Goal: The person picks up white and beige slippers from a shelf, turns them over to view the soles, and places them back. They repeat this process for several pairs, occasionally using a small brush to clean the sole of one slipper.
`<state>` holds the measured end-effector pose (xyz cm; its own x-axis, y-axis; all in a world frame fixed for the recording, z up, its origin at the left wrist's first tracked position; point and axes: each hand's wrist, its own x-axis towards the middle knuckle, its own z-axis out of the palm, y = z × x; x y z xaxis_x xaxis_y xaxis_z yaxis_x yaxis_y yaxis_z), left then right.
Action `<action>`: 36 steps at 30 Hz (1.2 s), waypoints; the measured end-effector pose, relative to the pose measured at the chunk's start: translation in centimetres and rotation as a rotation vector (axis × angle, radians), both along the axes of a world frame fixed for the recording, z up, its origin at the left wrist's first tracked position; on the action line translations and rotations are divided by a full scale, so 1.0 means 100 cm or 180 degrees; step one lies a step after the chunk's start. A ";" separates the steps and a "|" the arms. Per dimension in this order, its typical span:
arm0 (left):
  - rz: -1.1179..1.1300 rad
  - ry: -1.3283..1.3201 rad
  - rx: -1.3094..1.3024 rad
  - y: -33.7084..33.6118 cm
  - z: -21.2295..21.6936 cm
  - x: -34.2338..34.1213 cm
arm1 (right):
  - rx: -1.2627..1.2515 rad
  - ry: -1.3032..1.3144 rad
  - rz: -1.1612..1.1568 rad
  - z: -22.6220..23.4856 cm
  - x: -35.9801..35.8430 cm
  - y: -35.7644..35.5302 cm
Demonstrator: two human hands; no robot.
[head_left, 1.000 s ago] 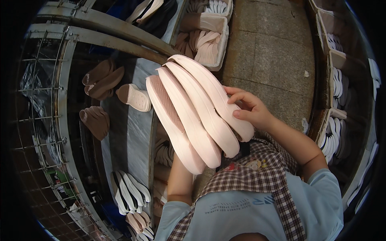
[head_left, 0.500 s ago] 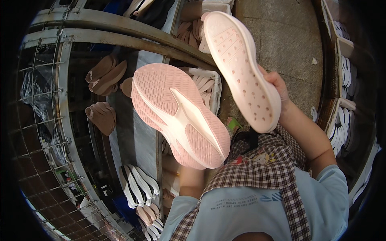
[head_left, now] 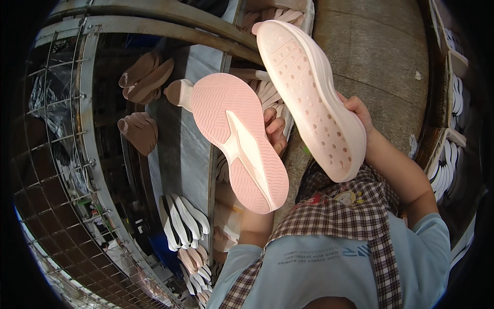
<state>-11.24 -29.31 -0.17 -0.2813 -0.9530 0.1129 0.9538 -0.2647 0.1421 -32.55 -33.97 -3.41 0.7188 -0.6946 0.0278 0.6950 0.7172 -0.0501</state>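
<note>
A pink and cream shoe sole (head_left: 252, 175) is held up in my left hand (head_left: 276, 132), its wavy tread side showing. The fingers curl round its right edge, and the palm is hidden behind it. My right hand (head_left: 358, 110) grips a second, pale pink sole (head_left: 314, 113) by its right side. This one shows its inner side, with raised rims and many small round holes. Both soles are tilted, toe ends up and to the left, with a small gap between them.
A metal-topped bench (head_left: 181, 170) carries brown soles (head_left: 138, 133) and a row of white and black soles (head_left: 184, 219) at left. Metal rails and a wire mesh (head_left: 56, 206) bound that side. White soles (head_left: 446, 167) fill crates at right, beside the concrete floor (head_left: 378, 62).
The left sole has moved right and turned its tread more squarely into view; the left fingers now show at its edge. The right sole has shifted slightly down.
</note>
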 end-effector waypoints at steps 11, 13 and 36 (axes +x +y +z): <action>0.0395 -0.1256 0.0112 0.019 0.016 0.012 | -0.0385 0.0840 0.0107 -0.009 0.029 0.007; 0.0087 -0.0405 0.0102 0.014 0.013 0.026 | -0.0072 0.0457 0.0188 -0.009 0.034 0.010; 0.2847 -0.2723 0.2102 0.088 0.077 0.148 | 0.0215 0.1002 0.2165 0.010 0.215 0.031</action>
